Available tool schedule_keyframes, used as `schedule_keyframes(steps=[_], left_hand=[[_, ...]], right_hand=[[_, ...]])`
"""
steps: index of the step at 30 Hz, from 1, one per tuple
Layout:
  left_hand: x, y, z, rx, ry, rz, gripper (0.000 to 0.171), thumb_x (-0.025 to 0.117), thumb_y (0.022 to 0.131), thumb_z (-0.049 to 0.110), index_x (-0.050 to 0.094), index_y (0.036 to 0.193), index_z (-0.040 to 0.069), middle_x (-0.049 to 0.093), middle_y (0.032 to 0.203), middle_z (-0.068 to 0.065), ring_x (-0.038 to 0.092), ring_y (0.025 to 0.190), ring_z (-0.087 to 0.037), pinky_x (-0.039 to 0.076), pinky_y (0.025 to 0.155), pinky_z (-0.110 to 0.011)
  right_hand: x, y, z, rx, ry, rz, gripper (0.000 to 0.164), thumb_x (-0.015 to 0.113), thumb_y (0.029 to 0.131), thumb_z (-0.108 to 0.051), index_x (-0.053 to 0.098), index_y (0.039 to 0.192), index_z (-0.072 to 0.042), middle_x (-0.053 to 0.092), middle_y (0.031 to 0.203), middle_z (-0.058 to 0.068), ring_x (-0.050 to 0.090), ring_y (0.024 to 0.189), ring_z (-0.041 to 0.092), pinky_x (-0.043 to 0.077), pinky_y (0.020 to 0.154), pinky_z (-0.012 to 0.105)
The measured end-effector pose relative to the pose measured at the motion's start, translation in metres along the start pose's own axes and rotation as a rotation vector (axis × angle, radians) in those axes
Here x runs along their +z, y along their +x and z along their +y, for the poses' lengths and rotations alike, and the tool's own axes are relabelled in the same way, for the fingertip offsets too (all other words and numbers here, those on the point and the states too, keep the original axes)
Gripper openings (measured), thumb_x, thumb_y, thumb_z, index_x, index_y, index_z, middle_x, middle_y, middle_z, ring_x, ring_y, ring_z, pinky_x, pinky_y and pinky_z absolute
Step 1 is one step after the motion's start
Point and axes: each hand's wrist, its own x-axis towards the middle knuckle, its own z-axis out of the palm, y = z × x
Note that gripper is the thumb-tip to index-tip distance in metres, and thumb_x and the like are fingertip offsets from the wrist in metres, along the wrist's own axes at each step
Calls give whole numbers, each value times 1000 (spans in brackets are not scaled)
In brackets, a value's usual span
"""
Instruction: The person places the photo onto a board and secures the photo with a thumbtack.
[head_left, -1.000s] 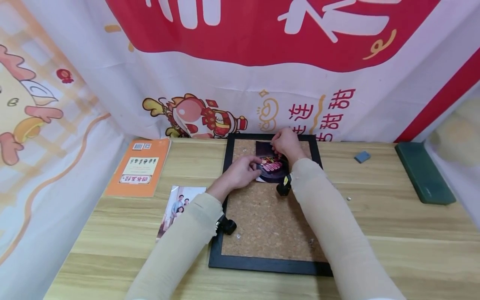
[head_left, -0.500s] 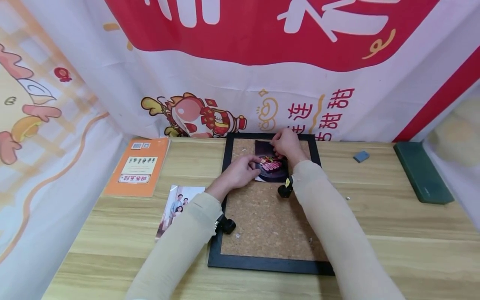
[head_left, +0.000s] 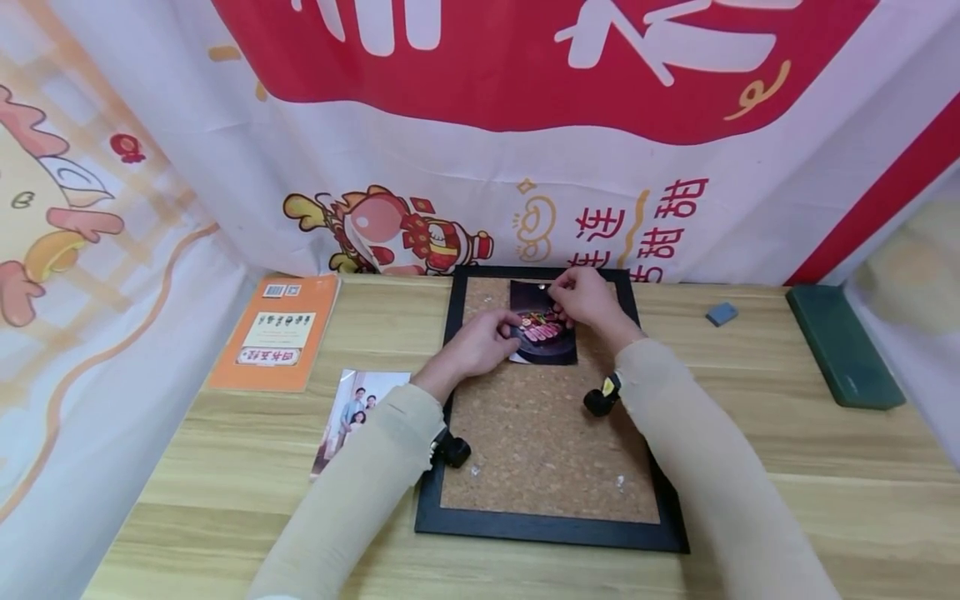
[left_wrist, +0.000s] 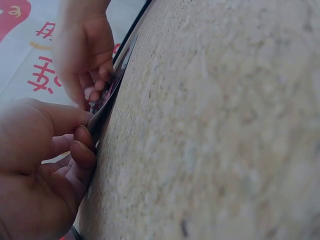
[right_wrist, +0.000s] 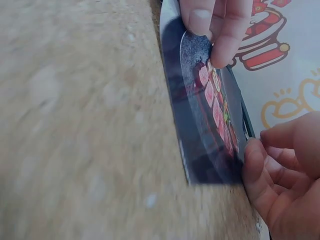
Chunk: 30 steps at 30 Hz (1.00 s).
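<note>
A dark photo of sliced meat on a plate (head_left: 542, 348) lies near the top of a black-framed cork board (head_left: 547, 433). My left hand (head_left: 482, 343) holds its left edge between thumb and fingers; in the left wrist view that edge stands slightly raised from the cork. A small push pin (head_left: 542, 287) shows at the photo's top edge. My right hand (head_left: 588, 298) is at the photo's upper right side, just right of the pin. In the right wrist view its thumb and index finger (right_wrist: 254, 155) are loosely bent by the photo's far edge.
A family photo (head_left: 356, 417) lies left of the board, partly under the left sleeve. Farther left is an orange book (head_left: 277, 333). To the right are a blue eraser-like block (head_left: 722, 314) and a green case (head_left: 847, 346). Other clear pins (head_left: 620, 481) sit on the cork.
My right hand has come off the pin at the photo's top and shifted right, uncovering the pin. The left hand stays at the photo's left edge.
</note>
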Motion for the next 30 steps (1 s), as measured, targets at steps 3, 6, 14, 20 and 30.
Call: schedule_keyframes(steps=[3,6,14,20,30], left_hand=[[0,0,1,-7,1,-2,34,69,105,15,67,137,7,62,106,-6,58,87,-16,46,79,-28],[0,0,1,-6,0,-5,34,69,105,15,67,137,6,62,105,-6,57,87,-17,46,79,-28],[2,0,1,18,25,22,34,68,105,16,67,137,6,62,104,-6,57,88,-18,46,81,-30],[15,20,-28,34,35,99,33,69,103,24,67,133,12,63,99,-2,59,90,-18,48,83,-34],[-4,-17,1,75,-57,122,32,65,104,16,66,133,3,64,102,-6,60,90,-19,49,82,-34]], right_hand=[[-6,-9,3,-22,-1,-7,21,58,109,-18,67,114,0,69,83,10,63,61,16,58,54,30],[-13,-22,6,-62,-12,-6,21,59,109,-19,68,114,-1,70,84,12,65,63,19,58,55,34],[-31,-53,19,-197,-42,-1,21,59,110,-18,68,109,1,66,75,13,59,56,18,51,52,31],[-41,-72,25,-150,-39,-21,23,57,112,-21,66,117,0,66,83,15,60,66,25,52,57,32],[-56,-98,35,-168,-19,-22,28,57,113,-24,66,123,0,65,86,14,60,66,22,53,58,32]])
